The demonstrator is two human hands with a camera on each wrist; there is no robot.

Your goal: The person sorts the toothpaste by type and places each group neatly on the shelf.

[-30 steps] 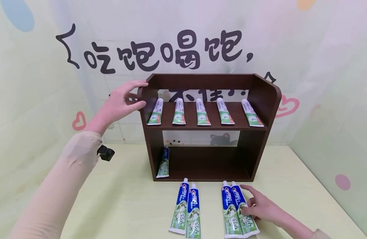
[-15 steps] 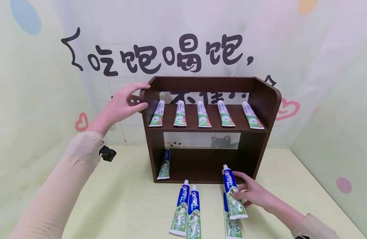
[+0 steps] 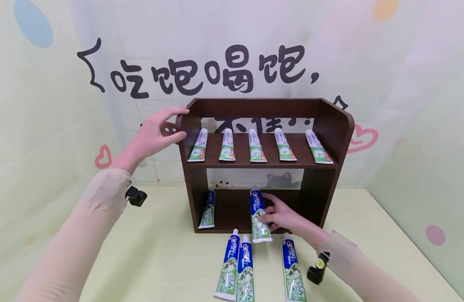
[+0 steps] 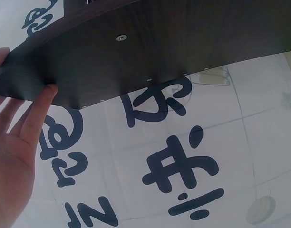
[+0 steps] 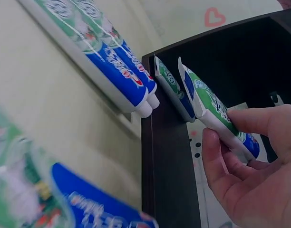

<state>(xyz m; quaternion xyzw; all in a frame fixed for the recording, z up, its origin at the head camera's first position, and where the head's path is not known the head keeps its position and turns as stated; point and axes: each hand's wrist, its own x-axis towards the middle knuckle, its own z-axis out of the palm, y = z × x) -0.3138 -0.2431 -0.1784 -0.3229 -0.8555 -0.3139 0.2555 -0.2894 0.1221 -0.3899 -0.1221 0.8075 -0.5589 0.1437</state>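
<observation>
My right hand pinches a blue-and-green toothpaste tube between thumb and fingers, cap pointing to the back. The tube is at the front of the lower level of a dark brown two-level shelf, its flat end past the front edge. In the right wrist view, the gripped tube tilts over that level, near another tube at the side wall. At the upper left corner of the shelf, my left hand holds the side panel, fingers and thumb on its edge and faces.
Several white-and-green tubes lie spaced along the upper level. One blue-and-green tube lies at the lower level's left end. On the table before the shelf are two side-by-side tubes and a single tube farther right.
My right hand has picked up the rightmost toothpaste tube from the table and carried it left and forward to the lower level. The left hand has stayed at the shelf's corner.
</observation>
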